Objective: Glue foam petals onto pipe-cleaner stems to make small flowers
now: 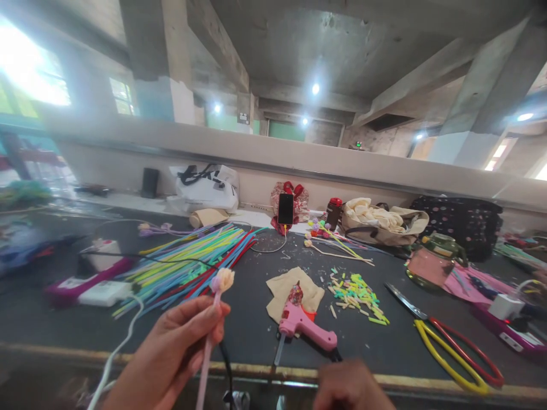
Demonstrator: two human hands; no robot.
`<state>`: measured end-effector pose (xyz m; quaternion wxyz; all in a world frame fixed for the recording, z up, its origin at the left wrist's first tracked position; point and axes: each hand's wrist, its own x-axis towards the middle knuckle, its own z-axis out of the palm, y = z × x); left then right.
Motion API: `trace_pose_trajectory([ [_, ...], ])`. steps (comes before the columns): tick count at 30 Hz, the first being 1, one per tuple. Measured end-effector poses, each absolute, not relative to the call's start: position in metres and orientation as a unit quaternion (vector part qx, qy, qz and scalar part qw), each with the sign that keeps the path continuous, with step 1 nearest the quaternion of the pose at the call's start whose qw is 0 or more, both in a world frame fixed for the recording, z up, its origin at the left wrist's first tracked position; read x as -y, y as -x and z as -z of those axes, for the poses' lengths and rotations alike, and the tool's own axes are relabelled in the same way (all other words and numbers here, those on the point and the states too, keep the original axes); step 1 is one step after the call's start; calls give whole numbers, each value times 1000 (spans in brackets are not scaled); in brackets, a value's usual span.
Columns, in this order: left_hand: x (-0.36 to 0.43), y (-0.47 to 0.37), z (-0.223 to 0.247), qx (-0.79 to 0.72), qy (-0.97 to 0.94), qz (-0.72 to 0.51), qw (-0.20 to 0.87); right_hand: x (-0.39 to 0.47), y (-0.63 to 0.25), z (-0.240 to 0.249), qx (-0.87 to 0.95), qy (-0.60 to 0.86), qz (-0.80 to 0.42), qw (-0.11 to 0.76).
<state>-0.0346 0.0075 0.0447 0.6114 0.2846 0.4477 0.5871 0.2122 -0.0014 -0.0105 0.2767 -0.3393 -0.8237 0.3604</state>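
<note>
My left hand (188, 333) is closed in a pinch around the pale lilac stem of a small pipe-cleaner flower (223, 280). The flower's fuzzy head is cream and lilac, held upright above the fingertips, and its stem (205, 373) runs down past the table edge. My right hand (352, 387) is low at the bottom of the view, near the table's front edge; it is blurred and cut off, so its fingers cannot be made out. Between and beyond my hands, a pink glue gun (305, 327) with a clear glue stick in its back lies on a tan cloth (276, 290).
A bundle of coloured pipe cleaners (192, 262) lies left. Short cut pieces (356, 293) are heaped right of the glue gun, then large scissors (448, 341). Finished flowers (322, 230) lie near a propped phone (285, 209). Power strips (92, 282) and cables flank the workspace; a jug (431, 262) stands right.
</note>
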Motion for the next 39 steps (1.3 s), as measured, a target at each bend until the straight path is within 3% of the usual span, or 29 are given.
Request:
trace_pose_trajectory([
  [3,-13,38,-37,-445,-266,-586,623,-5,-255,11,742,533,-276,298],
  [5,-18,35,-27,-436,-274,-574,637,-12,-280,6,720,571,-266,289],
  [16,-31,18,-3,-453,-281,-548,644,10,-317,-27,662,593,-329,320],
  [21,-30,14,0,-450,-284,-548,645,-5,-327,-30,657,608,-275,350],
  [30,-31,12,-3,-463,-337,-552,606,-28,-316,-22,498,589,-433,466],
  [35,-36,15,2,-450,-342,-531,631,-6,-327,-28,600,611,-326,400],
  [39,-36,14,1,-418,-364,-535,638,28,-341,-17,596,625,-354,360],
])
